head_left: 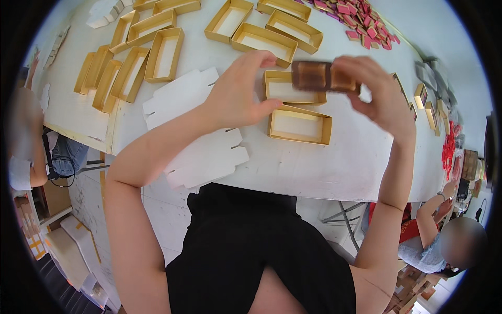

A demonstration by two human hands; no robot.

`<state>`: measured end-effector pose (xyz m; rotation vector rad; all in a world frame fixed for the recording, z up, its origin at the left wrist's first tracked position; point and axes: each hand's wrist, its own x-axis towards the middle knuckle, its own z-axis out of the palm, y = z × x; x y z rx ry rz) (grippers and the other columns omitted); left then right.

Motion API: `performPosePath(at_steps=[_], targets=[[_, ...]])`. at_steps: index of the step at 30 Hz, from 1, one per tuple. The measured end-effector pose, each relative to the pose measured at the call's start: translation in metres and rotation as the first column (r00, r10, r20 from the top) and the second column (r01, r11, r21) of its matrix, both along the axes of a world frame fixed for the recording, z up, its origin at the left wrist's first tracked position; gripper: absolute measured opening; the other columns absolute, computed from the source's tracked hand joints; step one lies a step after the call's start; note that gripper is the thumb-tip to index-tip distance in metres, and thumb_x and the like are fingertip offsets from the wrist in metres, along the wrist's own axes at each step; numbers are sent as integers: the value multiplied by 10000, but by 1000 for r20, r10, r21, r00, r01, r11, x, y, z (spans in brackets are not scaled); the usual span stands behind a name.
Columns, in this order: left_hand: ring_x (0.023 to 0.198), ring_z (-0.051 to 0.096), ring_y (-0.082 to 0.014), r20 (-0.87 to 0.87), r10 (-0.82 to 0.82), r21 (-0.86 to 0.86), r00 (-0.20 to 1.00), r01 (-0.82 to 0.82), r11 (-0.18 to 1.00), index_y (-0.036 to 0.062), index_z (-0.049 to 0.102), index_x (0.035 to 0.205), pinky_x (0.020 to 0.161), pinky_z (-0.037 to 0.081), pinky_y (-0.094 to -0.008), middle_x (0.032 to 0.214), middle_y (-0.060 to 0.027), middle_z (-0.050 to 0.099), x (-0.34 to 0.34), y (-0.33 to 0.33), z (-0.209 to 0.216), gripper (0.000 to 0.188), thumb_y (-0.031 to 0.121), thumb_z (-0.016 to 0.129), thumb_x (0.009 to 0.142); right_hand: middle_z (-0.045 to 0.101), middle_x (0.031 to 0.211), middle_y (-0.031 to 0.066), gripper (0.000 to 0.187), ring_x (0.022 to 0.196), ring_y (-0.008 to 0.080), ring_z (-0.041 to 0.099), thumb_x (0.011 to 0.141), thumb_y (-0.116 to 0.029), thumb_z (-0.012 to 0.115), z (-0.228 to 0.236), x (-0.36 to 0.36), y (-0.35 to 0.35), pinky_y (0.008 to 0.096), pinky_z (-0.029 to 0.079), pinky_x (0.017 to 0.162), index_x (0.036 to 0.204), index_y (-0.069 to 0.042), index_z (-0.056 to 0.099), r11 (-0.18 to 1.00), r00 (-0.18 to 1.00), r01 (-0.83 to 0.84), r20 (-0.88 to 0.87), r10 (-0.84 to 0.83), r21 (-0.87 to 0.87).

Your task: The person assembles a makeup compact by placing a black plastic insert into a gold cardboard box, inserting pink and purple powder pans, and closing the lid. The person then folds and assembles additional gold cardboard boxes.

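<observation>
My right hand (374,89) grips a dark brown two-compartment plastic tray (314,76) by its right end. The tray hangs tilted over an open gold box (293,95), partly covering it. At that box's left end is my left hand (238,86), thumb and fingers spread apart, with the thumb tip close to the box's near corner. I cannot tell whether it touches. Just nearer to me lies another open gold box (299,125) with a white inside. White flat cut card pieces (204,159) lie under and beside my left forearm.
Several open gold boxes stand at the far left (164,55) and far middle (264,43) of the white table (324,172). A heap of small pink and gold pieces (366,26) lies far right. Red ribbon-like material (448,152) is at the right. Other people sit left and right.
</observation>
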<state>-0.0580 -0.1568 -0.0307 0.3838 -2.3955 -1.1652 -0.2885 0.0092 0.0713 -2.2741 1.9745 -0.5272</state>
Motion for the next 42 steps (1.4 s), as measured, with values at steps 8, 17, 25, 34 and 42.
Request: performPosePath(at_steps=[8, 17, 25, 34, 42], targets=[[1075, 628, -278, -27, -118, 13, 993, 118, 993, 20, 557, 1296, 866, 545, -360, 1282, -127, 585, -7, -5, -9, 568, 154, 800, 801, 563, 1392, 104, 567, 1188, 330, 584, 773, 98, 639, -44, 13, -16, 391, 534, 928, 1315, -58, 572, 978, 981, -15, 194, -27, 210], [1061, 631, -315, -49, -34, -102, 998, 29, 994, -15, 606, 1229, 877, 542, -372, 1237, -157, 606, -7, -3, -9, 511, 198, 798, 805, 565, 1396, 142, 438, 1285, 330, 548, 804, 174, 588, -69, 36, -11, 371, 536, 989, 1180, -34, 667, 990, 936, 135, 331, -119, -25], [1013, 648, -293, -66, -18, -131, 998, 9, 991, -30, 609, 1230, 835, 559, -355, 1243, -150, 604, -9, -6, -10, 499, 169, 794, 812, 598, 1354, 160, 332, 1239, 303, 592, 811, 145, 631, -85, 24, -15, 329, 555, 955, 1097, -8, 698, 972, 911, 174, 401, -99, -157], [854, 665, -289, -125, -20, -58, 992, 13, 998, 10, 634, 1134, 737, 562, -353, 1184, -151, 615, -13, -7, -16, 355, 160, 763, 840, 676, 1128, 128, 152, 992, 271, 683, 791, 28, 707, -105, 32, -19, 342, 597, 746, 937, -14, 717, 880, 944, 318, 201, -261, -353], [810, 678, -225, 10, -5, -122, 1000, 7, 992, 49, 664, 908, 702, 560, -316, 1322, -192, 591, -10, -8, -13, 174, 185, 762, 859, 662, 1066, 50, 148, 1198, 235, 567, 854, -156, 725, -65, 10, -15, 476, 356, 1149, 966, -64, 755, 1000, 993, 28, -115, -27, 11]])
